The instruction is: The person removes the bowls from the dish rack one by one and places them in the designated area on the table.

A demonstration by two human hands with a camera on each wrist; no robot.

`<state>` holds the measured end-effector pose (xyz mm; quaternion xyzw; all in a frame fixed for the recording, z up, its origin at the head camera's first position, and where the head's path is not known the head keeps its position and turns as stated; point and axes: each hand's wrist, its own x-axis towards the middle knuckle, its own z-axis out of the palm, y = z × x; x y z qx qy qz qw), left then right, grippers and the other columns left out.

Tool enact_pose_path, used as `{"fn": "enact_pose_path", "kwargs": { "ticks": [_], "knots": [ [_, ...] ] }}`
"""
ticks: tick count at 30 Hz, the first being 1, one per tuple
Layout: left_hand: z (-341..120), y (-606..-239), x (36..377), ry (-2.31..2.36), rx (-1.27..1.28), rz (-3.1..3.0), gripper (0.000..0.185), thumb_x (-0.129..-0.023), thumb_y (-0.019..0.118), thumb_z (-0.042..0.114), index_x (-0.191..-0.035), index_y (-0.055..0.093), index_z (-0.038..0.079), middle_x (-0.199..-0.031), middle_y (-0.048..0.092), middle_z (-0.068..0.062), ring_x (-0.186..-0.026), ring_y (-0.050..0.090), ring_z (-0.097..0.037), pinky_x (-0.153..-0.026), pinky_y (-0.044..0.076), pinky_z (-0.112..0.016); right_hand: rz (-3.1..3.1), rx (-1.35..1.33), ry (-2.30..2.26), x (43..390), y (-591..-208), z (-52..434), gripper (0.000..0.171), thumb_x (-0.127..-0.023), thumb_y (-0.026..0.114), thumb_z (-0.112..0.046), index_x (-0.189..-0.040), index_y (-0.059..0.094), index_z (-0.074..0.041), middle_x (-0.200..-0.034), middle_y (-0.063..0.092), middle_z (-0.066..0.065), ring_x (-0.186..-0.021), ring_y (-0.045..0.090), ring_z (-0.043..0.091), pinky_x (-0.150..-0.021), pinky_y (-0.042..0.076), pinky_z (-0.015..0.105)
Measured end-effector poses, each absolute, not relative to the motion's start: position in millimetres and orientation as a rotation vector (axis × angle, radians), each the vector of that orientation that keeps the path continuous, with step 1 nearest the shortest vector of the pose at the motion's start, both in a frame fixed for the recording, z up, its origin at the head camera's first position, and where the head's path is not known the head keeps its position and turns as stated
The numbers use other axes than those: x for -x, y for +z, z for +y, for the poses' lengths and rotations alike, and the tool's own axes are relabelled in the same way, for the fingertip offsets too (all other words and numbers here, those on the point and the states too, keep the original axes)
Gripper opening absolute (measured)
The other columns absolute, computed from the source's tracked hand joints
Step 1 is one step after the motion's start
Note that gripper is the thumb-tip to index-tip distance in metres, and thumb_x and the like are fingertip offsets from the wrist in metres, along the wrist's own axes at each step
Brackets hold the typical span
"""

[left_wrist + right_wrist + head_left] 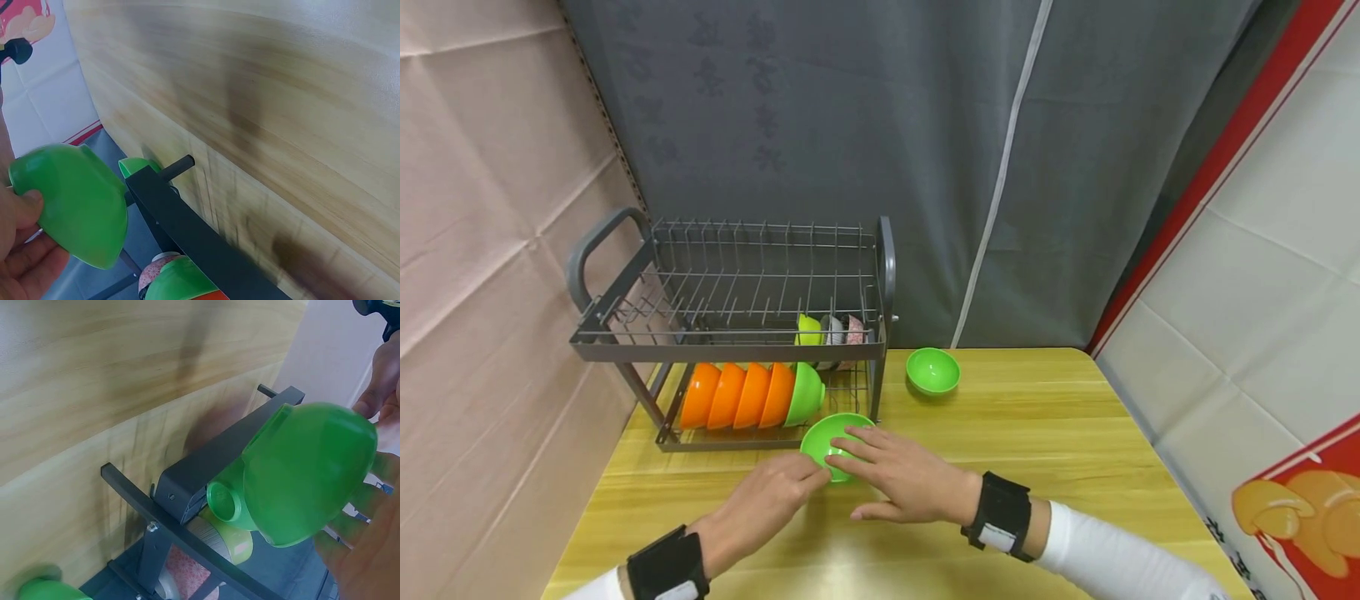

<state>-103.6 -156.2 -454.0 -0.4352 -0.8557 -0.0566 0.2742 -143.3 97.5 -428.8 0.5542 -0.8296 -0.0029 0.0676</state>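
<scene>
A bright green bowl is tilted just in front of the dish rack's lower tier, its opening facing me. My left hand pinches its near rim, with the thumb on the outside wall of the green bowl. My right hand lies with straight fingers across the bowl's right rim, thumb spread away. In the right wrist view the green bowl shows its foot, next to the rack's dark frame. A second green bowl stands alone on the table, right of the rack.
The grey two-tier wire rack holds several orange bowls and a green one on edge below, and small bowls above at right. The wooden table ends at a grey curtain behind and walls on both sides.
</scene>
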Motion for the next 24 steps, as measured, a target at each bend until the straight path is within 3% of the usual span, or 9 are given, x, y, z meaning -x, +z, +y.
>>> {"fn": "enact_pose_path", "kwargs": {
  "ticks": [9,17,21,24],
  "knots": [
    [-156,-454,100,-0.073,1.211,-2.252,0.038,-0.067,0.084,0.004,-0.102,0.074,0.013,-0.094,0.072,0.005,-0.088,0.068,-0.007,-0.083,0.059,-0.021,-2.517,-1.721,0.001,143,-432,94,0.071,-0.098,0.052,-0.060,-0.154,0.042,-0.019,-0.158,0.047,0.003,-0.148,0.042,0.025,-0.123,0.037,0.040],
    [-157,-455,100,-0.089,1.258,-2.162,0.026,-0.079,0.064,0.008,-0.103,0.074,0.012,-0.095,0.071,0.004,-0.089,0.067,-0.009,-0.084,0.058,-0.023,-2.450,-1.745,-0.027,143,-438,95,0.056,-0.094,0.069,-0.045,-0.141,0.059,-0.017,-0.139,0.066,-0.001,-0.129,0.061,0.016,-0.116,0.045,0.034],
    [-156,-456,99,-0.072,1.268,-2.131,0.023,-0.084,0.055,0.007,-0.099,0.071,0.013,-0.092,0.070,0.005,-0.086,0.065,-0.008,-0.080,0.057,-0.021,-2.395,-1.739,-0.046,141,-442,94,0.032,-0.090,0.075,-0.031,-0.120,0.069,-0.020,-0.115,0.075,-0.009,-0.111,0.068,0.006,-0.113,0.048,0.032],
    [-156,-457,99,-0.053,1.272,-2.110,0.021,-0.083,0.055,0.005,-0.096,0.069,0.013,-0.090,0.068,0.005,-0.083,0.063,-0.007,-0.077,0.057,-0.019,-2.361,-1.729,-0.057,139,-443,94,0.006,-0.092,0.073,-0.025,-0.096,0.068,-0.023,-0.092,0.074,-0.015,-0.087,0.067,-0.002,-0.102,0.054,0.024]
  ]
}}
